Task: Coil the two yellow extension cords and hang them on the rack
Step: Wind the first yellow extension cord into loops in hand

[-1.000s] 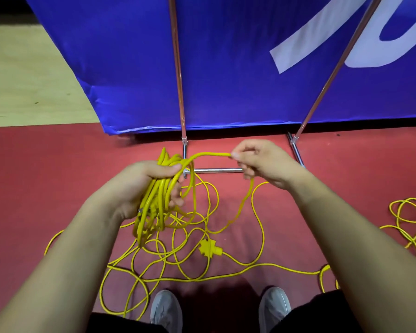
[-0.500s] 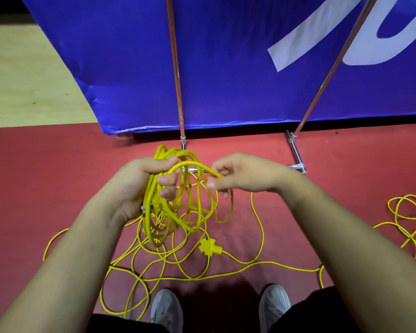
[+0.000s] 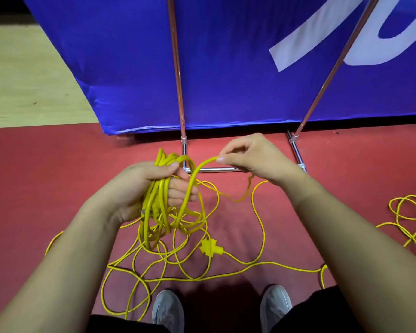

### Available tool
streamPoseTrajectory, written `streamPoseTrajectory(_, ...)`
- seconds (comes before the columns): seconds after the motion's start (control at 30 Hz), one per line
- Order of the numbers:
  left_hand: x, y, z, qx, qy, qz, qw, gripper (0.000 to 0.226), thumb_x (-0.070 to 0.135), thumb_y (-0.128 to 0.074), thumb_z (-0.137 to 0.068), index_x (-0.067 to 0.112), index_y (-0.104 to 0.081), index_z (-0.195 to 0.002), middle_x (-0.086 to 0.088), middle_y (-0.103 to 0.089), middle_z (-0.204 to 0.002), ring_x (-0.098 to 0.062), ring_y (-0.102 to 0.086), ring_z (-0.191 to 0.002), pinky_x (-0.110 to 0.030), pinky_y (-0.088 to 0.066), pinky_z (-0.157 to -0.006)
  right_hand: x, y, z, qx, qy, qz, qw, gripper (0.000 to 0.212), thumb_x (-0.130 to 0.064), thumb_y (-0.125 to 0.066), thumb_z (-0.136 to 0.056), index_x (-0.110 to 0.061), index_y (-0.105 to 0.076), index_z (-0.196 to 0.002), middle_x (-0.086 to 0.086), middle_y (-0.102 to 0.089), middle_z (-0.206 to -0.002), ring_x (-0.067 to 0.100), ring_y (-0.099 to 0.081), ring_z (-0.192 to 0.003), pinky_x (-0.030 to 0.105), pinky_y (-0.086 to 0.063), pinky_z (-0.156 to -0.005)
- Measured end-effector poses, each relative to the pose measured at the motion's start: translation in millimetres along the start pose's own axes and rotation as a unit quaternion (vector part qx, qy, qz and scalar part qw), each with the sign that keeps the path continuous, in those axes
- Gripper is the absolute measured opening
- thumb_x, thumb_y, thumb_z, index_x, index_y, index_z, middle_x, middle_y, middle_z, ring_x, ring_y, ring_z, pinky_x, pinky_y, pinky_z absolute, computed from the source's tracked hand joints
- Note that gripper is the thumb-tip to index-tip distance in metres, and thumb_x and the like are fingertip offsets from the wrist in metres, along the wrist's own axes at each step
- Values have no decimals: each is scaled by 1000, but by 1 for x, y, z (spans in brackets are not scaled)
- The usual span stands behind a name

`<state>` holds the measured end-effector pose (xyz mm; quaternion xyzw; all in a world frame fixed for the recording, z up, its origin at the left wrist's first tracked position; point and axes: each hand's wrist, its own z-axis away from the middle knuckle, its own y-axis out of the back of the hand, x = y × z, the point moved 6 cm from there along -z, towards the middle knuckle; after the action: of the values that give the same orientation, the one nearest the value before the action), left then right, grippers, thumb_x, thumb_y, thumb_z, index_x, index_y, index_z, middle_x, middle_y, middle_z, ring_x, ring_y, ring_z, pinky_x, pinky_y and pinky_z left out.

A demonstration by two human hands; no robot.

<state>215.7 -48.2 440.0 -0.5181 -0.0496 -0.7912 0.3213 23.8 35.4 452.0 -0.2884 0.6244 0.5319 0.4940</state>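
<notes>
Currently the coil [image 3: 157, 198] is gripped in the left hand [image 3: 135, 188], loops hanging down. One strand [image 3: 195, 173] is pinched by the right hand [image 3: 252, 157], just right of the coil, arching back leftward; slack is left on the floor [image 3: 58, 179].

A dull red, matte floor covering [image 3: 46, 188] fills the lower part of the view. At the upper left it meets a pale yellowish-beige floor [image 3: 22, 80] along a straight edge. Behind stands a large royal-blue fabric banner [image 3: 226, 68], its hem just above the red floor, with big white lettering [image 3: 296, 44] towards the right. A narrow dark shadow [image 3: 214, 132] lies beneath the hem. Even light puts a soft sheen on the blue cloth.
</notes>
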Motion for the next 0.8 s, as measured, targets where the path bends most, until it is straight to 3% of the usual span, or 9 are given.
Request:
streamPoseTrajectory(0.2,-2,-10,1,6,-9,-51,999,36,33,-63,-67,5,-57,-88,1,-62,-53,-12,-60,-45,-25,-47,-47,-41,-50,13,-99,47,65,992,18,-16,-79,-80,-1,-69,-78,-1,-49,-56,2,-39,-47,18,-33,-45)
streamPoseTrajectory(0.33,-1,-11,-1,-34,-8,-4,999,20,24,-53,-86,6,-57,-79,1,-44,-48,-12,-42,-36,-21,-33,-42,-15,-41,11,-151,0,126,980,23,-23,-76,-83,-14,-61,-68,-7,-54,-54,7,-45,-51,22,-36,-52)
streamPoseTrajectory(0.4,2,-12,-1,-46,-13,18,999,27,21,-49,-89,10,-60,-67,-1,-37,-49,-13,-35,-35,-21,-30,-41,12,-29,11,-182,-41,156,970,20,-19,-74,-86,-17,-62,-69,-9,-60,-57,5,-46,-55,24,-38,-58)
streamPoseTrajectory(0.5,-1,-11,-1,-39,1,-5,999,22,22,-53,-87,7,-60,-73,-4,-39,-51,-17,-38,-37,-22,-34,-38,30,-11,10,-131,-60,125,982,13,-20,-74,-86,-8,-70,-80,7,-68,-69,12,-52,-64,27,-41,-65)
streamPoseTrajectory(0.57,-5,-12,-1,-43,17,-39,998,24,25,-56,-85,2,-61,-83,-7,-45,-51,-21,-45,-38,-22,-39,-39,27,-5,7,-94,-57,81,991,13,-15,-73,-86,-2,-73,-85,10,-65,-65,13,-55,-62,23,-46,-61)
streamPoseTrajectory(0.7,-8,-18,-1,-75,13,-39,996,30,29,-72,-79,0,-64,-85,-16,-65,-63,-23,-62,-44,-24,-50,-43,8,-12,5,-87,-14,75,993,8,-18,-74,-85,-14,-78,-90,0,-55,-57,9,-47,-54,24,-41,-57)
streamPoseTrajectory(0.8,-9,-19,-3,-79,9,-19,997,19,21,-65,-80,2,-60,-81,-10,-56,-52,-21,-55,-38,-21,-44,-39,-10,-18,5,-86,40,98,991,6,-20,-74,-85,-18,-78,-88,-4,-55,-59,3,-42,-56,23,-35,-55)
